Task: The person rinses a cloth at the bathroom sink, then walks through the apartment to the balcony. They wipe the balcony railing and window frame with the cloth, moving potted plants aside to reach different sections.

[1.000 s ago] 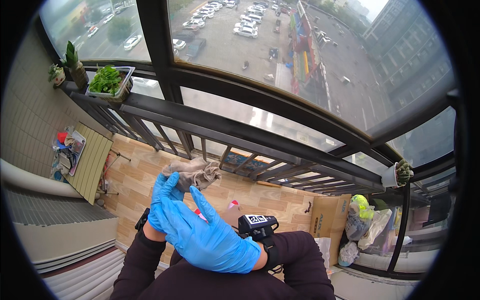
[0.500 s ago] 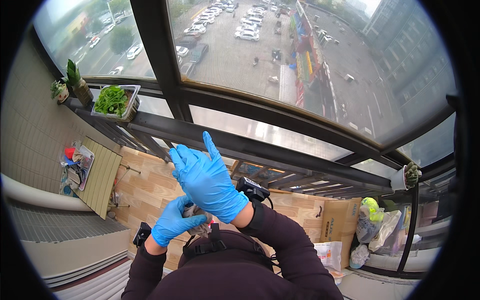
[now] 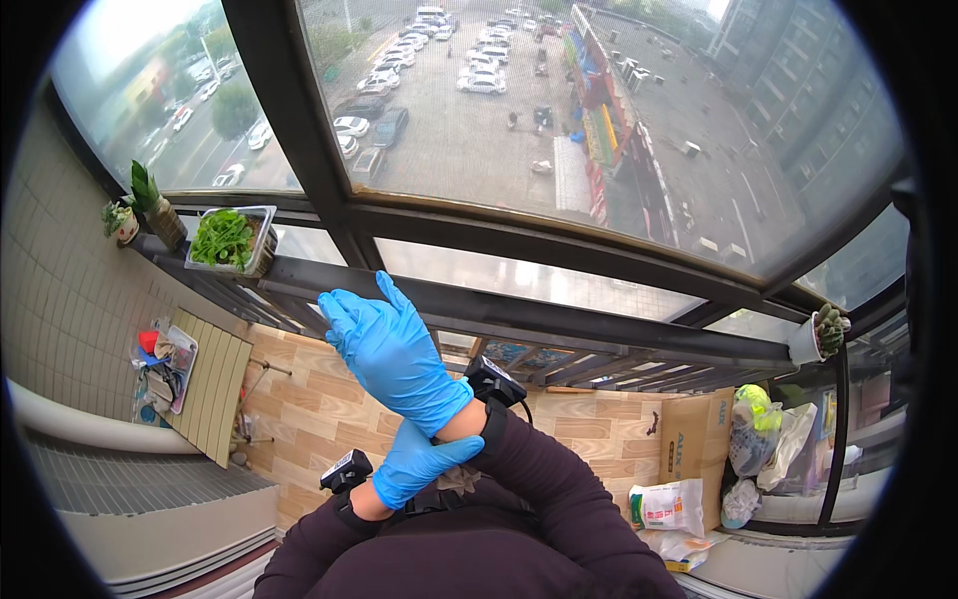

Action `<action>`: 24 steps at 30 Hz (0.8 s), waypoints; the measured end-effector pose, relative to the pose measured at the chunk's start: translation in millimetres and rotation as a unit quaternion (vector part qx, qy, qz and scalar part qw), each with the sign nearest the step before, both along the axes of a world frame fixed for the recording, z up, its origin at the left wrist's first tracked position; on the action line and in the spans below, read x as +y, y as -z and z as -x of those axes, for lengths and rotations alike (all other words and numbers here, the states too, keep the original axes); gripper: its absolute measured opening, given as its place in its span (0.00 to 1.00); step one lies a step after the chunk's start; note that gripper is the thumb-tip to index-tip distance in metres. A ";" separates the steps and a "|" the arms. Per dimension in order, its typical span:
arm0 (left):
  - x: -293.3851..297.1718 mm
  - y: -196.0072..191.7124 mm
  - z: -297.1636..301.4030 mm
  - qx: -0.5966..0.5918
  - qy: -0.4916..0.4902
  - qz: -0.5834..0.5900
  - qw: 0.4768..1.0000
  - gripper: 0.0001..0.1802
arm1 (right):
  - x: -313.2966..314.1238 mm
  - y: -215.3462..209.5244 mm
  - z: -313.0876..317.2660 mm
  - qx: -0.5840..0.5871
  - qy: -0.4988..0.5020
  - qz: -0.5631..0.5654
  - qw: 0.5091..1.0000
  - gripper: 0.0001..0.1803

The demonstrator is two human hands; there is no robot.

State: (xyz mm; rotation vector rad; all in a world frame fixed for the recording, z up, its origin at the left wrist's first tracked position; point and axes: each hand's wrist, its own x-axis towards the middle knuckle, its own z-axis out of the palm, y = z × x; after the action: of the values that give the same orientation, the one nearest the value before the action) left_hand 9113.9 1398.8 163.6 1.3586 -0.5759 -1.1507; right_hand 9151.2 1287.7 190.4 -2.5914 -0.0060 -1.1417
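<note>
Right hand (image 3: 391, 351): raised in front of the window rail (image 3: 559, 317), fingers straight and spread, wearing a blue glove (image 3: 399, 364); it holds nothing. A black wrist device (image 3: 491, 384) sits just behind the glove's cuff.

Left hand (image 3: 419, 461): also in a blue glove, fingers closed around the cuff of the right glove at the wrist. A second black device (image 3: 346, 469) is strapped to the left wrist.

Risks, as judged: a hard pull at the cuff could tear the thin glove; the cuff could snag on the wrist device or its cable; fingertips may sit loose if the glove is not drawn fully down.

Surroundings: a white planter of leafy greens (image 3: 228, 240) rests on the rail at left, with a spiky potted plant (image 3: 150, 205) and a small pot (image 3: 120, 222) beside it. A small cactus in a white pot (image 3: 820, 334) stands on the rail at right. Below, a slatted folding table (image 3: 212, 387) leans against the tiled wall (image 3: 60, 309), with small items next to it. A cardboard box (image 3: 689, 444) and plastic bags (image 3: 763, 429) stand at right on the wood floor (image 3: 329, 399).

Obstructions: the rail lies just beyond the raised fingers; the planter is near, not touching.
</note>
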 end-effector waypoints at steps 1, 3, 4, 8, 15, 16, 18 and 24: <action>-1.1 -0.6 1.2 0.001 0.008 0.003 1.000 0.49 | 0.8 -2.7 -0.1 -0.005 -0.039 -0.063 0.997 0.21; -2.6 -1.8 1.6 0.000 0.019 0.006 1.000 0.48 | 1.9 -8.4 0.6 -0.022 -0.118 -0.192 0.974 0.20; -3.1 -2.2 1.4 -0.005 0.022 0.010 1.000 0.47 | 2.8 -11.0 1.8 -0.009 -0.177 -0.301 0.937 0.19; -5.5 -2.7 1.0 -0.007 0.033 0.006 0.999 0.46 | 1.4 -17.2 6.4 0.008 -0.349 -0.652 0.673 0.20; -12.6 1.5 6.7 -0.033 0.054 -0.014 0.998 0.46 | -4.6 -18.4 4.6 -0.087 -0.448 -0.844 0.282 0.26; -14.4 2.2 7.8 -0.036 0.047 0.009 0.998 0.46 | -8.1 -18.6 3.4 -0.103 -0.492 -0.837 0.216 0.26; -17.5 3.2 9.9 -0.051 0.037 0.013 0.998 0.45 | -14.3 -19.3 0.3 -0.128 -0.591 -0.781 0.157 0.26; -28.8 7.6 12.2 0.003 0.068 -0.011 0.998 0.42 | -20.0 -17.6 4.7 0.006 -0.320 -0.272 0.908 0.17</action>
State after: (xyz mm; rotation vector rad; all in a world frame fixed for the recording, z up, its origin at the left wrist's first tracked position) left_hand 9101.7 1370.0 156.0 1.3510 -0.6614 -1.2726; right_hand 9146.6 1267.7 208.0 -1.8768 -0.4371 -0.7402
